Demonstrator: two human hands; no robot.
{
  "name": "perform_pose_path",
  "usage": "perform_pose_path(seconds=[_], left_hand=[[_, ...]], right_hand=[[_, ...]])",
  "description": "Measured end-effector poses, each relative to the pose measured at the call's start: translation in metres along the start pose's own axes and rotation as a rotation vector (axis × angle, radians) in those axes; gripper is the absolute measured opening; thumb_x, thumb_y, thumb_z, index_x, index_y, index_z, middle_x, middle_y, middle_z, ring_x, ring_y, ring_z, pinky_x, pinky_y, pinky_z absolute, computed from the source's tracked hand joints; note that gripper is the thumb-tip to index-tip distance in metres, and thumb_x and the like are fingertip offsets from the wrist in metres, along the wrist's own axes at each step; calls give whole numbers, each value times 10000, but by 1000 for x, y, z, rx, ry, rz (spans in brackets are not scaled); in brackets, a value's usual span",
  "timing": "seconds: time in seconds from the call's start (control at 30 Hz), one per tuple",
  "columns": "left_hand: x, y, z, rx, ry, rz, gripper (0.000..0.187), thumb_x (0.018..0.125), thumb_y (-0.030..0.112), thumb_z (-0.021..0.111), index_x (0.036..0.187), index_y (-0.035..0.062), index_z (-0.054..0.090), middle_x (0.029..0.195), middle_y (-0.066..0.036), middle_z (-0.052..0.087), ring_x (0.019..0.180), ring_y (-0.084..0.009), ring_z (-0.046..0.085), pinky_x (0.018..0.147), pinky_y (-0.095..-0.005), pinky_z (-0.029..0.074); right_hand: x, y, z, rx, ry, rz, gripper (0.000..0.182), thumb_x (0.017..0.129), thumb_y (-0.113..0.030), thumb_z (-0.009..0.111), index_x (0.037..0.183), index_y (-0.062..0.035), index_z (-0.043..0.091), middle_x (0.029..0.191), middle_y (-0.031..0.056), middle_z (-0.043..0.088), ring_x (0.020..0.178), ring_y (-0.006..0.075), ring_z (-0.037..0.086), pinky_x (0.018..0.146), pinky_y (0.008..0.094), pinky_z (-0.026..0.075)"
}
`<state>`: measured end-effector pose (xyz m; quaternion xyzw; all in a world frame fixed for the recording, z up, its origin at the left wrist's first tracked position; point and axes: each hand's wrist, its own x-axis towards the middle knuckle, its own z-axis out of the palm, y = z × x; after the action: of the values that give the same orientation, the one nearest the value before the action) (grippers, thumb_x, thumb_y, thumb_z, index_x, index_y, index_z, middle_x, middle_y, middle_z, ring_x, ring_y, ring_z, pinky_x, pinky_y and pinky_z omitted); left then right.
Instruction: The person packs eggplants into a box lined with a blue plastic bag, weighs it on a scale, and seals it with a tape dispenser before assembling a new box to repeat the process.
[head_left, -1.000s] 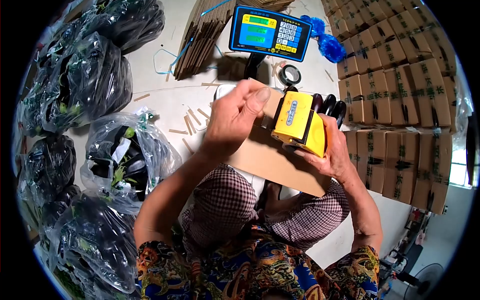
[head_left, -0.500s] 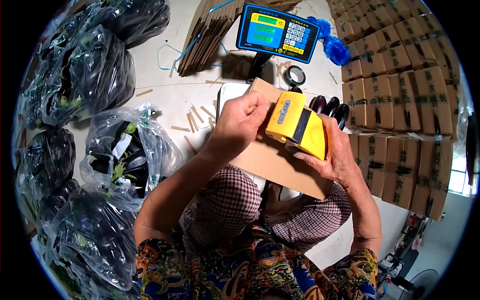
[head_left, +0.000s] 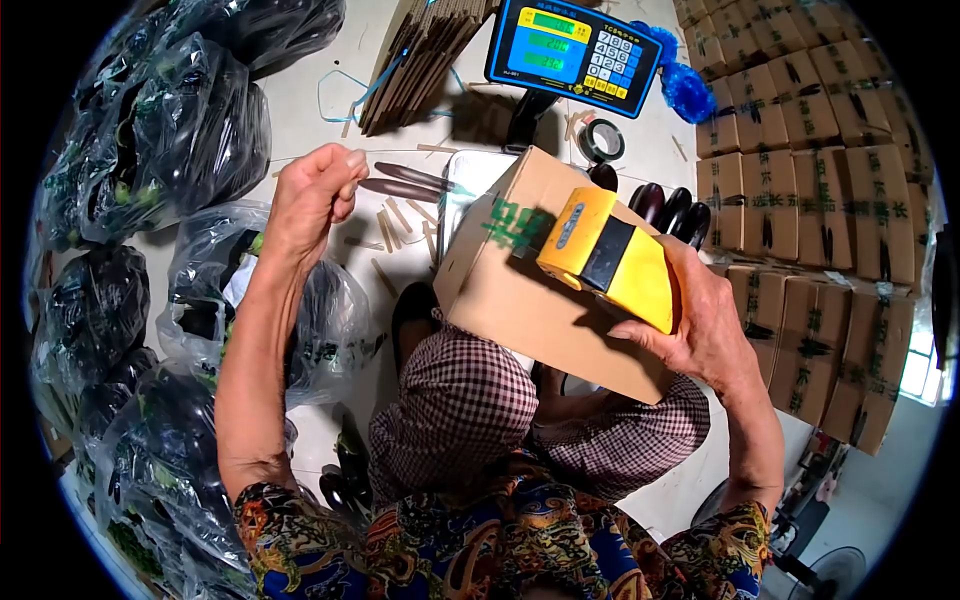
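Pale concrete floor [head_left: 330,190] is littered with cardboard strips, with plastic bags of eggplants [head_left: 190,130] on one side and stacked cartons [head_left: 800,150] on the other. On the person's lap rests a cardboard box [head_left: 520,290]. Right hand [head_left: 715,335] grips a yellow tape dispenser [head_left: 610,258] pressed against the box top. Left hand [head_left: 310,195] is raised clear, fingers curled into a fist. A blue scale display [head_left: 573,53] stands beyond.

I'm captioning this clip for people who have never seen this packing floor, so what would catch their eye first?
The bright yellow tape dispenser, gripped in the right hand on top of a brown cardboard box at centre. Above it glows a blue weighing scale display, with stacked cartons to the right. The left hand is raised in a fist over clear bags of dark aubergines.
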<state>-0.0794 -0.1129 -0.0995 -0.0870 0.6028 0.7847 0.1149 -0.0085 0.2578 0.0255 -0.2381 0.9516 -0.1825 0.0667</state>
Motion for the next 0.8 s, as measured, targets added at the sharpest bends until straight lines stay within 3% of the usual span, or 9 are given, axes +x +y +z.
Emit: perform_pose_path(seconds=[0.17,0.43,0.53,0.6,0.67,0.73,0.8], left_hand=[[10,-41,0,-131,39,-61,222,941,206,615,795,42,577,610,48,431,500,-47,368,453,-184,264],[4,-74,14,-138,79,-53,224,964,224,577,779,107,529,633,70,424,497,-26,313,467,-206,230],[8,-99,10,-119,-1,-93,206,956,224,581,787,114,537,633,79,424,513,-19,311,480,-198,237],[18,-133,14,49,-10,-23,210,961,215,553,787,98,552,640,70,446,528,-42,377,487,-213,303],[36,-189,17,926,14,738,245,982,220,520,795,67,557,668,45,487,560,-71,439,505,-229,358],[25,-183,37,646,-132,264,261,998,213,502,818,32,556,698,-15,533,610,-99,487,565,-251,414],[18,-180,71,365,-5,109,302,968,244,544,795,-3,518,636,-154,523,560,-277,528,554,-395,428]], right_hand=[[13,-12,0,-31,-98,86,736,763,-503,759,1226,-15,460,996,223,622,848,397,653,755,475,533],[13,-8,3,-65,-95,39,734,763,-497,762,1222,-3,472,977,207,620,801,379,657,725,457,541],[15,-8,5,-45,-83,28,738,751,-486,776,1223,-4,479,972,204,624,803,372,660,719,455,542],[15,-8,5,-51,-92,34,740,742,-476,787,1223,-5,483,967,202,627,811,368,662,720,451,542],[17,-9,4,-48,-95,37,727,737,-458,795,1215,-3,490,962,203,629,818,367,664,728,448,543],[19,-10,5,-44,-77,29,705,723,-423,813,1197,-3,502,967,201,635,833,366,665,749,443,545],[18,-9,7,-18,-72,37,704,711,-410,822,1190,-4,505,970,199,641,848,366,666,758,441,546]])
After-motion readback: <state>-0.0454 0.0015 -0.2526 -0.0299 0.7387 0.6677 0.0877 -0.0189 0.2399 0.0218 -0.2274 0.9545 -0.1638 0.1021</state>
